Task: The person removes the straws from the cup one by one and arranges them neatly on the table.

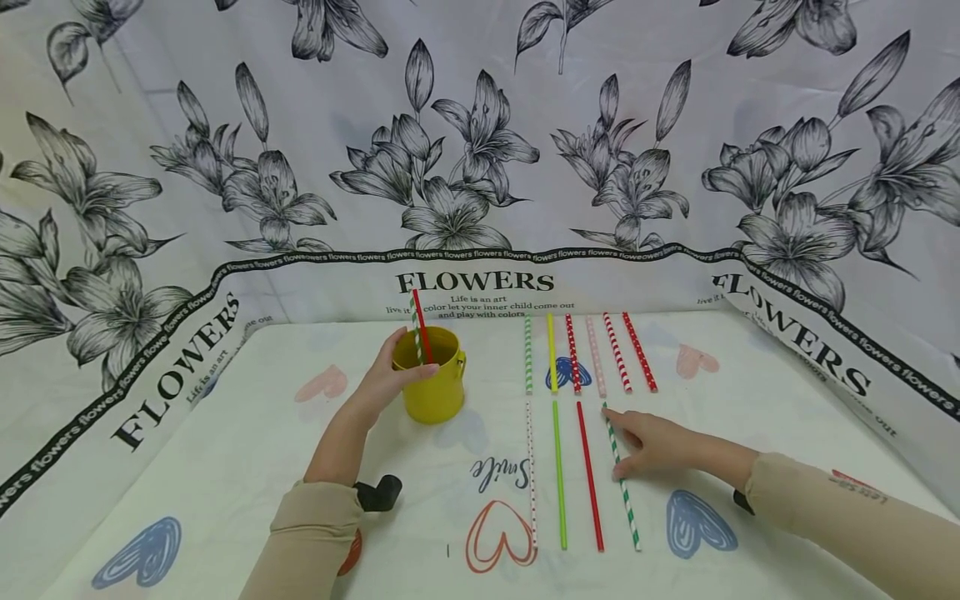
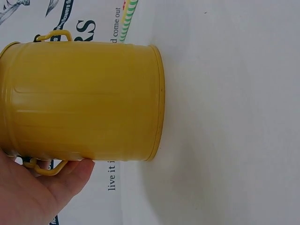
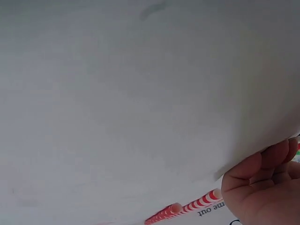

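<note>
My left hand (image 1: 384, 377) grips a yellow bucket (image 1: 435, 402) at its rim, thumb in front and fingers behind. A green-and-white striped straw (image 1: 417, 333) and a red straw (image 1: 422, 321) stand in the bucket. In the left wrist view the bucket (image 2: 89, 101) is upright on the cloth, thumb beside its handle loop. My right hand (image 1: 656, 446) reaches a dark green-and-white striped straw (image 1: 628, 508) lying on the cloth. Its index finger and thumb are spread apart along the straw, seeming to touch it. The right wrist view hides the contact.
Left of that straw lie a plain red straw (image 1: 589, 479), a light green straw (image 1: 559, 479) and a dotted white straw (image 1: 532, 467). Behind them runs a row of several straws, including a yellow straw (image 1: 552, 354) and a red-and-white striped straw (image 1: 617, 350). A flower-printed curtain (image 1: 480, 125) closes the back.
</note>
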`<move>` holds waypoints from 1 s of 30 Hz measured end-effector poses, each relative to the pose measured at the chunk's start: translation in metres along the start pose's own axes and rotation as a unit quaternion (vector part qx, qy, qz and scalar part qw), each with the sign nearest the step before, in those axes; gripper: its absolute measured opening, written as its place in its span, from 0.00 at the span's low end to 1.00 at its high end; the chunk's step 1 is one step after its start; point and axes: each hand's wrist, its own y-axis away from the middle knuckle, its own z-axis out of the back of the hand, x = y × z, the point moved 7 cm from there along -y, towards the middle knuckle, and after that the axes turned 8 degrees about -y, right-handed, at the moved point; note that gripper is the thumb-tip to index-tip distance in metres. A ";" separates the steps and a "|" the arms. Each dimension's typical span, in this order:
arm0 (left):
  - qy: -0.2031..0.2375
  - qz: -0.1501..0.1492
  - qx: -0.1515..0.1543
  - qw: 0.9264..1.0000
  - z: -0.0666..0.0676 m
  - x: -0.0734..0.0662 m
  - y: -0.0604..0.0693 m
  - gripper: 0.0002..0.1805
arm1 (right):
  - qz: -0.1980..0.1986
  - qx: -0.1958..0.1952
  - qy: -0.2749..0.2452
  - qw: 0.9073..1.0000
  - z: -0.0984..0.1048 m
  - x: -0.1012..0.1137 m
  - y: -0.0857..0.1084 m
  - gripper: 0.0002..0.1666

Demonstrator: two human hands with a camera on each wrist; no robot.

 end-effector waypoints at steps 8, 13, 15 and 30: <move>0.000 -0.002 -0.001 1.000 0.001 0.001 0.001 0.52 | 0.021 -0.003 0.006 1.000 -0.001 0.004 0.001 0.59; 0.000 -0.001 -0.002 1.000 0.001 0.001 0.000 0.52 | 0.023 -0.003 0.000 1.000 -0.001 0.005 0.003 0.58; -0.001 -0.001 -0.003 1.000 0.001 0.001 -0.001 0.53 | 0.022 -0.002 -0.014 1.000 0.001 0.004 0.004 0.58; -0.003 -0.014 -0.008 1.000 0.000 0.001 0.000 0.53 | 0.051 -0.024 -0.103 0.993 0.036 0.025 -0.012 0.41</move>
